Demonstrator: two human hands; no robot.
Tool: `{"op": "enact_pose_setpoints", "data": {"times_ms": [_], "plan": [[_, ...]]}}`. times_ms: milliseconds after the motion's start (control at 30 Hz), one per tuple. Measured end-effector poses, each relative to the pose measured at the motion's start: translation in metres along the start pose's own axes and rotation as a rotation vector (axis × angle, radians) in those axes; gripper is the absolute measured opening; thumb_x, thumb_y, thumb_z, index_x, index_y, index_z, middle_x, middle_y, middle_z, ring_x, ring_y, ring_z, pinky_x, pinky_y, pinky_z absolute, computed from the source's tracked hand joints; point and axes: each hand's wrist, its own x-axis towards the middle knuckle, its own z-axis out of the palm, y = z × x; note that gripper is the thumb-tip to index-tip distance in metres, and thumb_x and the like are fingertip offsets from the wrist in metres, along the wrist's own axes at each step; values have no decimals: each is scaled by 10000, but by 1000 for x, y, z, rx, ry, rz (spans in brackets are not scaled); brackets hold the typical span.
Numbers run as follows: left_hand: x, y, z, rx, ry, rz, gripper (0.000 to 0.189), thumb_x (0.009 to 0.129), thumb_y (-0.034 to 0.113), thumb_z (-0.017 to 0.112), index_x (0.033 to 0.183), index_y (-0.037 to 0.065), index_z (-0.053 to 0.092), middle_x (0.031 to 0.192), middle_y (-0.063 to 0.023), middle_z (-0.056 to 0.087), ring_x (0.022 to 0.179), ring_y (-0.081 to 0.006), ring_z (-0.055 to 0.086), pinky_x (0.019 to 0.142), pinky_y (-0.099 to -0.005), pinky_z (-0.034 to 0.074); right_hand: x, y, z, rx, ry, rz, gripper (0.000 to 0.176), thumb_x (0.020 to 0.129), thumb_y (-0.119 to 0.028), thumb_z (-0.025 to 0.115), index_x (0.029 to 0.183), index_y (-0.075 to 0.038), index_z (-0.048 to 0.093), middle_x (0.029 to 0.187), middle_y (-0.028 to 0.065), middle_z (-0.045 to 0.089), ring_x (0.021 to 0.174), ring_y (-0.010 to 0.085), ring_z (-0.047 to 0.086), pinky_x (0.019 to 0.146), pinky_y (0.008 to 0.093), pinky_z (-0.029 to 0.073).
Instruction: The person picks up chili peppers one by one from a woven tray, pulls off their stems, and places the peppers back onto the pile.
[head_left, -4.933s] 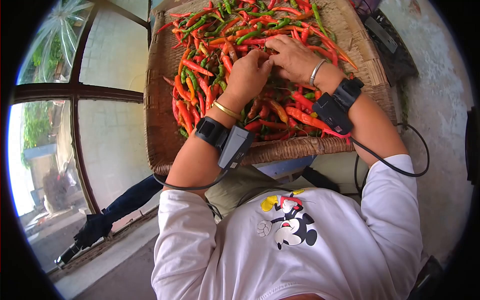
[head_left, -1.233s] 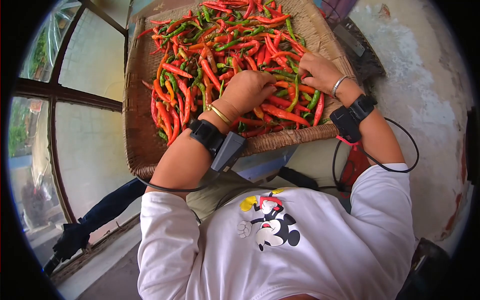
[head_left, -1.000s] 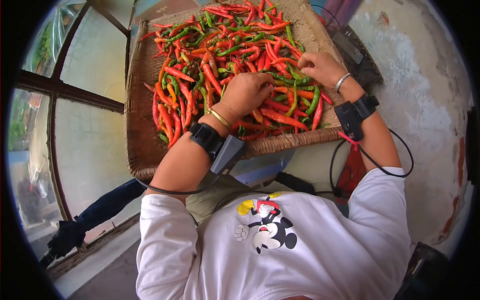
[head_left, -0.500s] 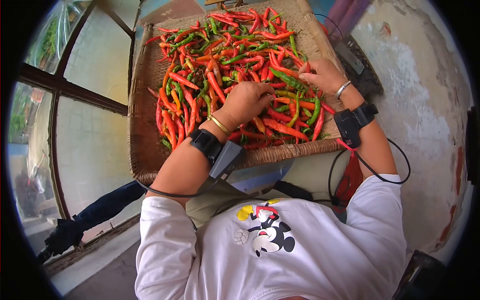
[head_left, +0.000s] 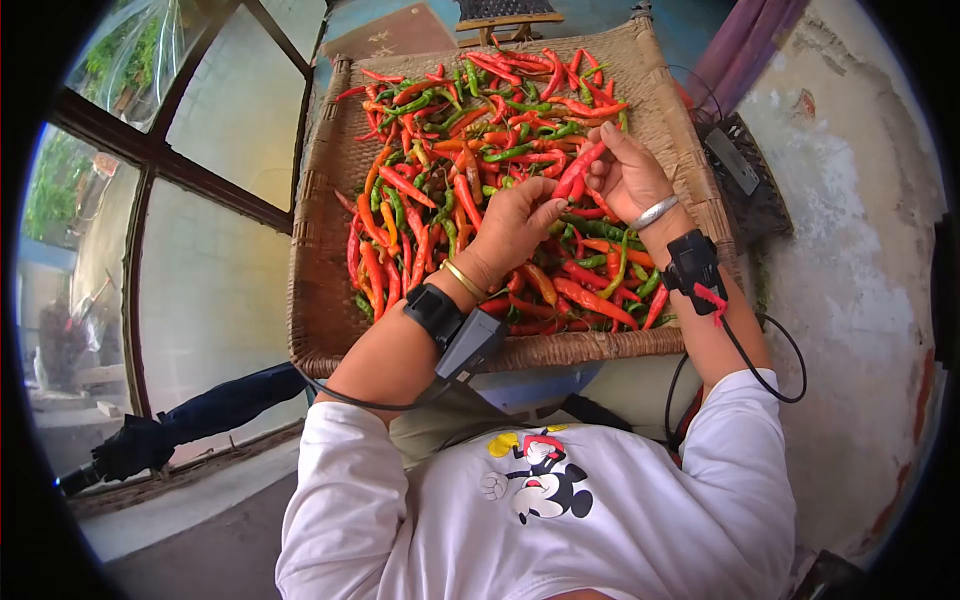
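Note:
A wide woven basket [head_left: 318, 150] holds a heap of red, orange and green chili peppers [head_left: 465, 205]. Above the heap, my right hand [head_left: 635, 180] grips a red chili pepper [head_left: 578, 170] between thumb and fingers; a second red one seems to lie alongside it. My left hand [head_left: 515, 220] is closed in a pinch at the lower end of that pepper. Whatever sits between the left fingertips is hidden. A gold bangle circles the left wrist and a silver one the right; both wrists carry black strapped devices with cables.
A framed window [head_left: 215, 200] stands on the left, with a dark folded umbrella [head_left: 215, 410] below it. A worn plaster wall [head_left: 845, 250] rises on the right. Behind the basket are a small stool [head_left: 510, 18], a purple cloth [head_left: 740, 50] and a dark crate [head_left: 755, 170].
My right hand has turned palm inward and come toward the left hand, with a red chili pepper now plainly in it. The left hand has lifted slightly toward it. The view has shifted.

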Motion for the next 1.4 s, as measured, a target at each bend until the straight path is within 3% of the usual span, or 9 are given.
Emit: {"op": "enact_pose_setpoints", "data": {"times_ms": [133,267,333,433,767,900,967,1133,1400], "plan": [[-4,11,4,-160,-80,-122,176,846,180,541,897,13,568,656,37,539,531,-39,463,487,-189,398,-9,4,5,-368,-104,85,221,818,-263,578,872,-50,554,694,9,575,535,49,497,441,179,391],[-5,9,5,23,-97,-31,174,829,171,564,877,4,567,632,8,544,531,-50,467,487,-204,403,-14,5,6,-479,-100,142,205,830,-276,556,830,-71,559,618,-2,563,442,37,439,382,175,326],[-3,7,4,273,-56,121,224,774,183,611,936,33,574,668,-76,599,552,-194,566,520,-300,444,-15,10,4,-313,-91,212,206,836,-281,543,823,-76,556,608,-4,556,432,39,429,377,178,321],[-3,4,3,399,-93,214,273,733,226,639,934,50,581,694,-104,607,616,-266,584,560,-344,455,-14,12,-2,-148,-99,318,215,851,-291,511,814,-83,551,584,-6,537,421,45,413,367,187,309],[-5,3,-2,497,-101,188,220,745,195,607,897,37,599,648,-126,586,579,-274,575,556,-344,459,39,-48,-15,-26,204,-127,233,844,-256,530,878,-26,521,715,49,588,599,122,563,473,237,439],[2,0,-11,662,33,216,173,746,207,584,837,62,610,670,-120,592,630,-276,578,570,-374,458,39,-14,-5,-383,208,-55,229,852,-230,516,957,-27,534,751,54,592,666,108,586,490,221,462],[6,1,-24,751,168,161,161,731,210,582,813,75,611,699,-112,595,683,-273,581,596,-383,461,30,10,14,-706,34,57,232,850,-213,515,988,-29,538,747,34,587,632,81,574,468,196,444],[10,-24,-59,1076,221,-25,209,716,244,587,835,73,593,823,-127,572,782,-299,558,661,-397,454,29,50,31,-792,37,83,225,841,-211,516,971,-34,564,720,1,581,585,47,546,452,165,399],[11,-26,-62,1148,122,-100,263,688,228,615,902,83,568,801,-118,590,800,-277,561,675,-399,452,16,57,22,-940,-100,136,214,845,-178,497,971,-18,564,707,3,579,594,55,529,490,182,411]]}}
